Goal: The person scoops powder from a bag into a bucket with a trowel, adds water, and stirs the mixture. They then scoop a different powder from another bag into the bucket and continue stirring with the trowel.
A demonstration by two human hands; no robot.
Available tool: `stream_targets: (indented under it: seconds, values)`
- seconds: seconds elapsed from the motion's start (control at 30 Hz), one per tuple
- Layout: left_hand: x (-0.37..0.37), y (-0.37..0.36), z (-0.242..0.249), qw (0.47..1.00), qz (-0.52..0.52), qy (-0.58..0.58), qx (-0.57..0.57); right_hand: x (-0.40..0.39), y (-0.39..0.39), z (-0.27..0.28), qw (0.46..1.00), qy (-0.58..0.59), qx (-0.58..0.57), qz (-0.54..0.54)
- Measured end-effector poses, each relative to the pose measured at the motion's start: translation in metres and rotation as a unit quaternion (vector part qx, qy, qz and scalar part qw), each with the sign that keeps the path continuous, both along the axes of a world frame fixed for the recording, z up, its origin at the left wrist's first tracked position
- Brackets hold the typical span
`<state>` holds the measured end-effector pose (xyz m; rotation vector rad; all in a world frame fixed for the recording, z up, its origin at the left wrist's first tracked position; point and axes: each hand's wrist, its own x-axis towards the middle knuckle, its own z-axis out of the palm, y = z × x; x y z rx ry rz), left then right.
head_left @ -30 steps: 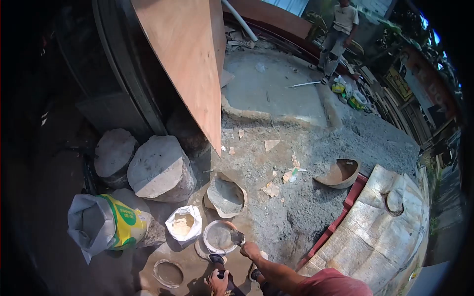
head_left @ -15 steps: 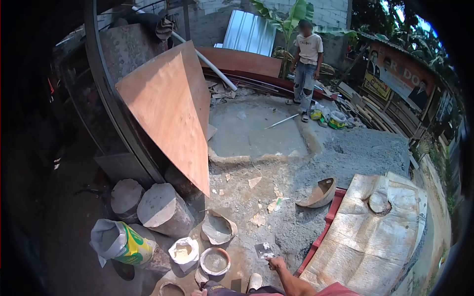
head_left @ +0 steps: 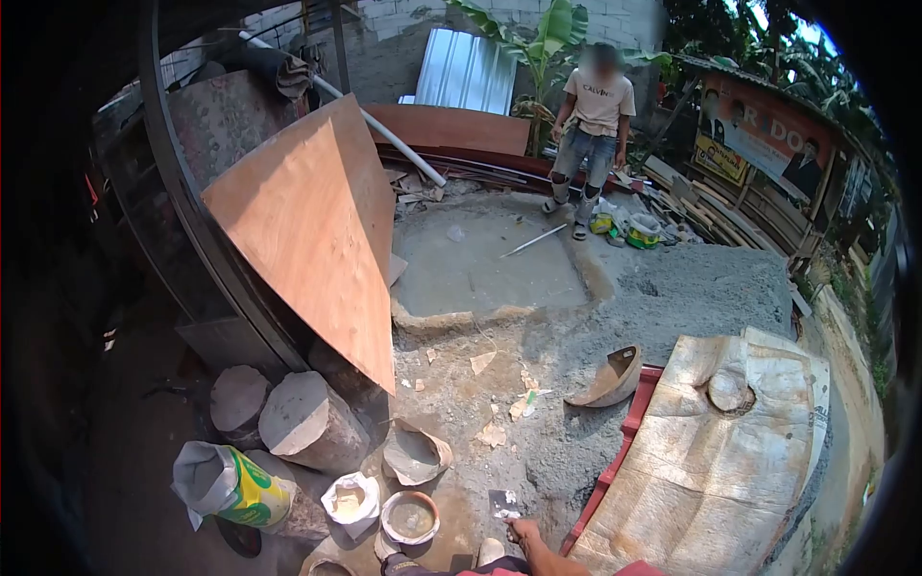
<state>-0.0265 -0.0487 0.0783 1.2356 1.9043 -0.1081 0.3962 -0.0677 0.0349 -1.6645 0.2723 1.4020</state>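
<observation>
My right hand (head_left: 521,530) is low in the view, its fingers closed round the handle of a small flat trowel (head_left: 502,501). The trowel's dark, squarish blade points away from me and carries white patches, held above the grey ground. Of my left hand nothing shows. Left of the trowel stands a round bucket (head_left: 411,518) with murky liquid inside. Beside it, an open white sack (head_left: 351,501) holds pale powder. Behind the bucket is a torn container (head_left: 417,454) with grey material in it.
A co-worker (head_left: 594,106) stands beyond a shallow wet pit (head_left: 480,269) with a pole across it. A plywood sheet (head_left: 307,240) leans at left. Right are a grey sand heap (head_left: 706,288), a tilted bowl (head_left: 607,379) and a stained sheet (head_left: 711,451) edged by red metal.
My right hand and the trowel have shifted slightly left and down. My left hand, partly visible at the bottom edge before, is out of view. The co-worker has stepped and leans forward.
</observation>
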Motion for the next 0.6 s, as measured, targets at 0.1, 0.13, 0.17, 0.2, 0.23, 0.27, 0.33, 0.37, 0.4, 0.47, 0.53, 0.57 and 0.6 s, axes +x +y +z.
stream_targets:
  seconds: [0.1, 0.13, 0.17, 0.2, 0.23, 0.27, 0.33, 0.37, 0.4, 0.47, 0.53, 0.57, 0.6]
  values:
    - [-0.005, -0.002, -0.002, 1.0, -0.007, 0.007, -0.006, 0.001, -0.001, 0.016, 1.0, -0.005, -0.014, 0.002]
    - [-0.006, -0.003, -0.003, 1.0, -0.009, 0.006, -0.003, 0.002, -0.001, 0.023, 1.0, -0.003, -0.015, 0.0]
    - [-0.009, -0.005, -0.005, 1.0, -0.012, 0.008, -0.003, 0.004, -0.001, 0.026, 1.0, -0.006, -0.01, 0.009]
    - [-0.012, -0.006, -0.007, 1.0, -0.015, 0.008, 0.003, 0.005, -0.001, 0.028, 1.0, -0.008, -0.007, 0.018]
    - [-0.016, -0.008, -0.01, 1.0, -0.023, 0.007, 0.013, 0.007, 0.001, 0.03, 1.0, -0.006, -0.01, 0.018]
    - [-0.025, -0.011, -0.015, 0.999, -0.039, 0.011, 0.028, 0.008, 0.003, 0.032, 1.0, -0.01, -0.008, 0.019]
    - [-0.036, -0.018, -0.023, 0.994, -0.086, 0.032, 0.056, 0.008, -0.003, 0.029, 1.0, -0.005, -0.011, 0.021]
    - [-0.016, -0.02, 0.0, 0.998, 0.032, 0.005, 0.059, 0.009, -0.004, 0.023, 1.0, -0.008, -0.008, 0.025]
    - [-0.001, -0.02, 0.024, 0.998, 0.033, 0.009, 0.052, 0.011, -0.005, 0.015, 1.0, -0.013, -0.003, 0.028]
    - [0.012, -0.026, 0.047, 0.984, 0.091, -0.021, 0.153, 0.014, -0.008, 0.008, 0.999, -0.016, -0.01, 0.031]
    - [0.012, -0.029, 0.046, 0.982, 0.103, -0.025, 0.159, 0.016, -0.009, 0.014, 0.999, -0.021, -0.012, 0.032]
    - [0.013, -0.031, 0.047, 0.978, 0.106, -0.033, 0.178, 0.017, -0.011, 0.017, 0.999, -0.017, -0.01, 0.027]
    - [0.015, -0.033, 0.05, 0.973, 0.11, -0.042, 0.197, 0.018, -0.012, 0.019, 1.0, -0.013, -0.009, 0.024]
